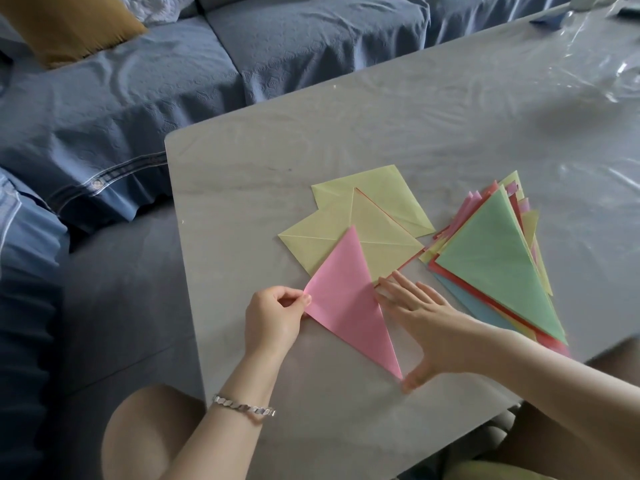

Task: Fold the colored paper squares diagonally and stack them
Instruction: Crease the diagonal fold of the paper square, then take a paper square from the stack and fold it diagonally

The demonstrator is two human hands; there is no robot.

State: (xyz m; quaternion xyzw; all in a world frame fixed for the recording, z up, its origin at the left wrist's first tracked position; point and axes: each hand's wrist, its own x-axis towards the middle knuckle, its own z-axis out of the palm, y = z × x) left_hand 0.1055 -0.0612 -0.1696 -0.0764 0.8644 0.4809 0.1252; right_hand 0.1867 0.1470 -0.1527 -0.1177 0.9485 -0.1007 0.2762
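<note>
Pressing the fold flat is, we judge, the step in hand. The pink triangle (346, 299), a square already doubled along its diagonal, lies on the worktop (277, 150) near its front edge. Its upper tip overlaps the yellow squares (377, 195) behind it.

Our left hand (273, 317) pinches the triangle's left corner between thumb and curled forefinger, anchoring it. Our right hand (422, 317) lies flat along the triangle's right-hand edge. Its fingers (398, 289) are straight and spread apart, the thumb reaches down towards the lower tip, and it grips nothing. Whether that edge is the crease or the two free edges, we cannot tell.

To the right, just beside the yellow squares, sits the stack (502, 265) of folded triangles, a green one on top and pink, red, blue and yellow edges fanning out beneath.

We think the fold is all but made. The next move calls for lifting the pink triangle without letting it spring open, carrying it across to the right, and laying it on the green one with the points lined up. After that, a yellow square wants drawing forward, with its corners brought together squarely before creasing.
</note>
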